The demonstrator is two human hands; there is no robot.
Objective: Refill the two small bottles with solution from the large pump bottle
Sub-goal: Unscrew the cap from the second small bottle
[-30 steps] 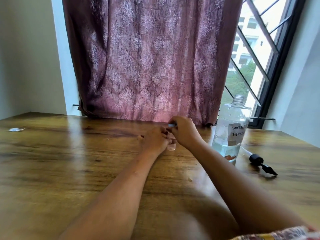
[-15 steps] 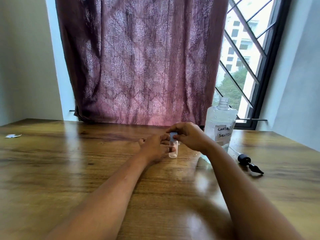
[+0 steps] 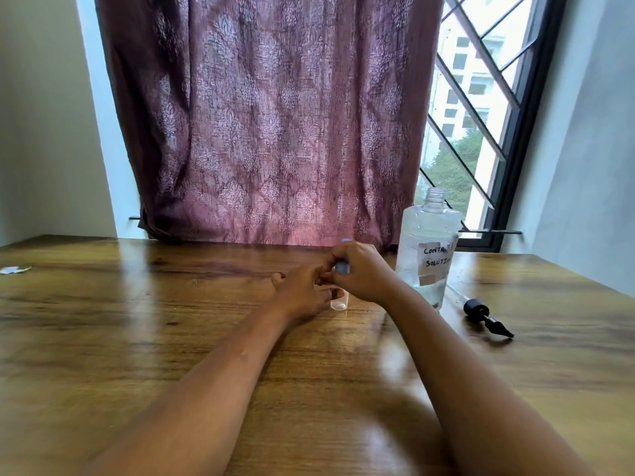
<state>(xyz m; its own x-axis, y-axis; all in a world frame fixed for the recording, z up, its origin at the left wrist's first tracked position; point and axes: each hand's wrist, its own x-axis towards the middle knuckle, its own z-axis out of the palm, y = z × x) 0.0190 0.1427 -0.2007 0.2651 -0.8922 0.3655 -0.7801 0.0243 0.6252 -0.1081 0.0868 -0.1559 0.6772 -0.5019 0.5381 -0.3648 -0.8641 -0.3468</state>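
A small clear bottle stands on the wooden table, mostly hidden by my fingers. My left hand grips its body from the left. My right hand is closed over its pale blue cap at the top. Just to the right stands the large clear bottle with a handwritten label, its neck uncapped and liquid low inside. Its black pump head with the tube lies flat on the table further right. I see only one small bottle.
A maroon curtain hangs behind the table's far edge, with a barred window at the right. A small white scrap lies at the far left of the table. Walls close in on both sides.
The view has shifted, so everything sits slightly differently in frame. My right hand has come down over the small bottle's blue cap, hiding more of the bottle. My left hand keeps its grip.
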